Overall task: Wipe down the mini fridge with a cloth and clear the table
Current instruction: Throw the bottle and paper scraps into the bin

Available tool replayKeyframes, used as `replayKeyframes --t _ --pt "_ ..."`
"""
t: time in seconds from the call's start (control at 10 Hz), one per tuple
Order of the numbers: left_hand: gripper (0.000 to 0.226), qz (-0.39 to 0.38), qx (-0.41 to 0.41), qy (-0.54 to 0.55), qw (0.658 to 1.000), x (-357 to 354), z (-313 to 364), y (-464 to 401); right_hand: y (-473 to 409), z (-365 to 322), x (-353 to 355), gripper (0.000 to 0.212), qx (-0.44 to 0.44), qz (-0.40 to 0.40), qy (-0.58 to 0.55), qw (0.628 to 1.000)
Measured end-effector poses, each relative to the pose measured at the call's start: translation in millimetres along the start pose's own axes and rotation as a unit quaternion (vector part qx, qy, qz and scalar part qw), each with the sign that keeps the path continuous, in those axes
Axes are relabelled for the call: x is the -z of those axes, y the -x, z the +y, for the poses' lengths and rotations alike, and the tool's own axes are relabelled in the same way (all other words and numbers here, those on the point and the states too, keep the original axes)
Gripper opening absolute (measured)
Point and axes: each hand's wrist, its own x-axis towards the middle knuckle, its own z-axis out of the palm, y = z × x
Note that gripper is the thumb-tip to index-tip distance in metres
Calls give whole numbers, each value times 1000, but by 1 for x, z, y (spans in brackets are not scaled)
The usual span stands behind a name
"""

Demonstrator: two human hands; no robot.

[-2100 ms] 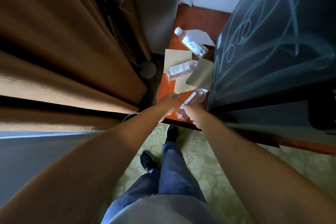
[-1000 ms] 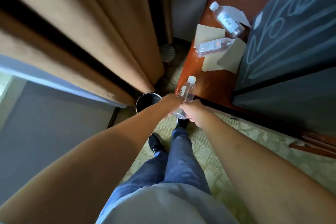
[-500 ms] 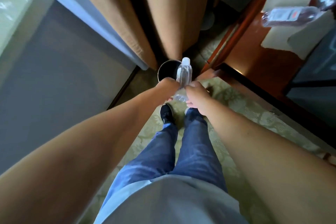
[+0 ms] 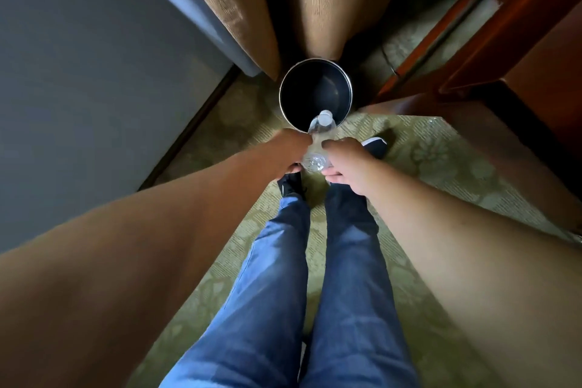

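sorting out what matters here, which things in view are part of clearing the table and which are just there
Part of the job:
clear bottle
left hand
right hand
round bin

Just there:
curtains
patterned carpet
wooden furniture

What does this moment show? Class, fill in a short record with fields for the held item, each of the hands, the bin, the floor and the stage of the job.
held item: clear plastic bottle, white cap on, cap end pointing toward the bin
left hand: grips the bottle's left side
right hand: grips the bottle's right side
bin: round dark waste bin on the floor by the curtain, nothing visible inside
floor: green patterned carpet
stage: bottle not yet dropped in
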Motion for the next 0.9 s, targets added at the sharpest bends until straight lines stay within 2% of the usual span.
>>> replayKeyframes --t 0.2,0.3,0.4,0.5,0.7,0.8,0.9 --pt "11 -18 3 29 999 -2 -2 -37 -42 -1 -9 33 -6 -14 11 1000" --pt "20 -36 -14 78 996 -1 1 -46 -59 -8 -10 21 17 -7 36 999" --pt "25 -17 -24 70 997 1 3 -46 -61 -13 -9 4 50 26 81 995" --pt "19 -18 -35 67 997 3 3 -39 -52 -10 -6 16 50 30 92 994" --pt "45 -27 -115 -11 993 16 17 12 5 -13 10 17 34 43 53 997" --pt "46 -30 -148 -34 988 19 33 55 54 -32 23 7 41 47 33 998" --pt "44 -28 -192 -58 979 18 58 104 102 -48 42 24 83 55 36 994"
